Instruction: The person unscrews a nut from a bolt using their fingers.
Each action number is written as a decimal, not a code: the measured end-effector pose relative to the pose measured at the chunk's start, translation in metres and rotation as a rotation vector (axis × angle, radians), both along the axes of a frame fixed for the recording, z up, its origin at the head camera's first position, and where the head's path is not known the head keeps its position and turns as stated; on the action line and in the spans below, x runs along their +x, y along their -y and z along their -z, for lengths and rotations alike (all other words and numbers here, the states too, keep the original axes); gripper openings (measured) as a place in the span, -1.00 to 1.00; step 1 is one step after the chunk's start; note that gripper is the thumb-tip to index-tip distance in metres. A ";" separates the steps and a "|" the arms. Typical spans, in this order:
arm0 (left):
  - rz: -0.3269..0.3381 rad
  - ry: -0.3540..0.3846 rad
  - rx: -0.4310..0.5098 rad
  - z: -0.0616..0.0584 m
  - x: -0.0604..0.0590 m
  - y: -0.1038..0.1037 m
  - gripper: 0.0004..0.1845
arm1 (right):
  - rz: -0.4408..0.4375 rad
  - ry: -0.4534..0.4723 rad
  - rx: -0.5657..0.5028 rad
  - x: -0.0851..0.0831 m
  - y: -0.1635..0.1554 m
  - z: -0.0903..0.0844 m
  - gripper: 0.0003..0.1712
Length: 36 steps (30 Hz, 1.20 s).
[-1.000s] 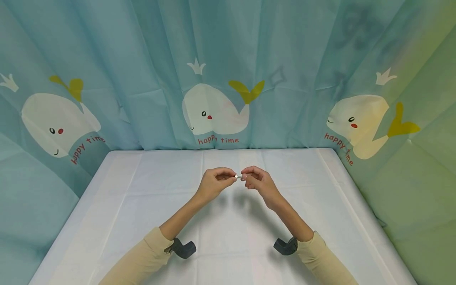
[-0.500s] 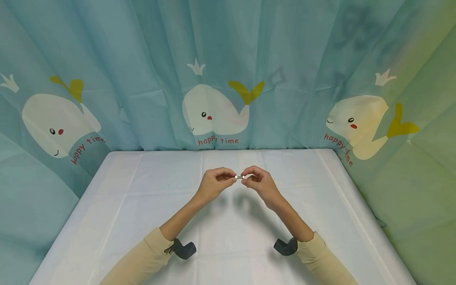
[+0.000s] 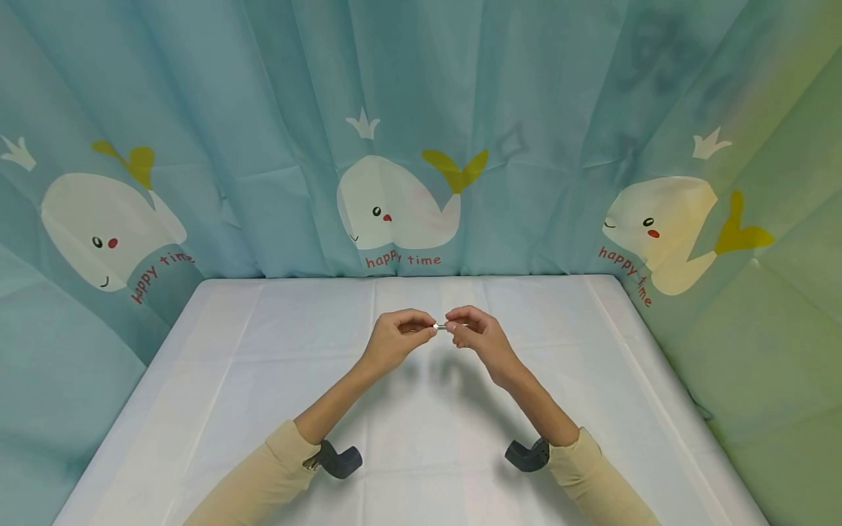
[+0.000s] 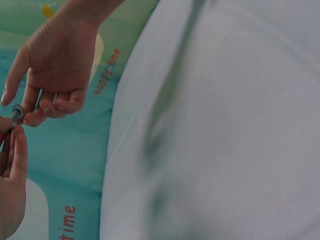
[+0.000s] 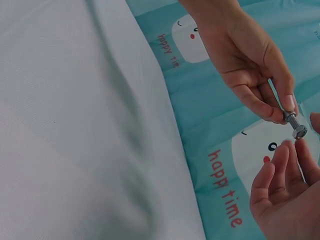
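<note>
A small metal bolt [image 3: 441, 326] lies level between the two hands, held above the table. My left hand [image 3: 395, 337] pinches one end between thumb and fingertips. The right wrist view shows a hexagonal piece on the bolt's other end [image 5: 299, 132]; whether it is the head or a nut I cannot tell. My right hand [image 3: 483, 340] is around that end, fingers slightly bent. A fingertip [image 5: 299, 144] is at its underside, touching or nearly so, while the thumb [image 5: 315, 121] stands apart. In the left wrist view my right hand [image 4: 62, 62] also has thumb and fingers spread.
A white cloth covers the table [image 3: 421, 431]. Behind and beside it hangs a blue-green curtain [image 3: 539, 219] with whale prints. Dark curved mounts [image 3: 340, 462] sit at both wrists, below the beige sleeves [image 3: 256, 475].
My left hand stays in place with the bolt. The right thumb and fingers shift about the bolt's right end, which showed between them half a second ago and is now covered by the thumb.
</note>
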State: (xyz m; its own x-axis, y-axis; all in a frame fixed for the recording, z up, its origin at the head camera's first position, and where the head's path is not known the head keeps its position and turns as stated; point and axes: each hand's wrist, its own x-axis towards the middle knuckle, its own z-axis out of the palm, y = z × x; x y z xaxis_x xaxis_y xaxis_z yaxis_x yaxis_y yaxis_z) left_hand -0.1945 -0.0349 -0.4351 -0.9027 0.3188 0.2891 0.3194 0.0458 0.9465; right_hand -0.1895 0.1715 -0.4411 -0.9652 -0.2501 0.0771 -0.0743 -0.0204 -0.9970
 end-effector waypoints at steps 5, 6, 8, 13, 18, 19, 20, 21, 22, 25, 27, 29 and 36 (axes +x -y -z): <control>0.011 -0.009 0.008 0.001 0.000 0.000 -0.87 | 0.015 0.015 0.019 0.000 0.000 0.000 -0.74; 0.012 -0.010 0.008 0.002 0.000 0.000 -0.87 | 0.012 0.010 0.019 0.001 -0.001 0.000 -0.73; 0.009 -0.009 0.006 0.002 -0.001 0.000 -0.87 | 0.005 -0.003 0.015 0.001 -0.001 0.000 -0.73; -0.007 0.005 -0.008 0.002 -0.001 0.000 -0.87 | -0.023 -0.034 -0.006 0.002 0.000 0.000 -0.76; -0.016 0.001 -0.021 0.000 0.001 -0.001 -0.86 | -0.043 -0.050 -0.028 0.002 0.000 -0.001 -0.81; -0.017 -0.001 -0.025 -0.002 0.001 -0.001 -0.86 | -0.043 -0.052 -0.031 0.002 0.000 0.000 -0.81; -0.016 -0.004 -0.028 -0.006 0.003 -0.001 -0.86 | -0.043 -0.053 -0.034 0.002 -0.001 0.000 -0.82; -0.015 -0.006 -0.029 -0.009 0.005 -0.001 -0.86 | -0.043 -0.054 -0.036 0.002 -0.001 0.000 -0.83; -0.014 -0.008 -0.031 -0.013 0.007 -0.001 -0.86 | -0.044 -0.056 -0.037 0.001 -0.001 0.001 -0.83; -0.009 -0.015 -0.026 -0.013 0.007 0.000 -0.86 | -0.051 -0.061 -0.035 0.001 -0.002 0.001 -0.83; -0.006 -0.016 -0.017 -0.007 0.004 0.000 -0.85 | -0.058 -0.063 -0.037 0.001 -0.002 0.001 -0.80; -0.004 -0.011 -0.015 0.000 0.000 0.000 -0.85 | -0.057 -0.063 -0.031 0.001 -0.003 0.001 -0.79; -0.005 -0.014 -0.005 0.002 -0.001 -0.001 -0.87 | -0.006 -0.014 0.023 -0.001 -0.001 -0.001 -0.74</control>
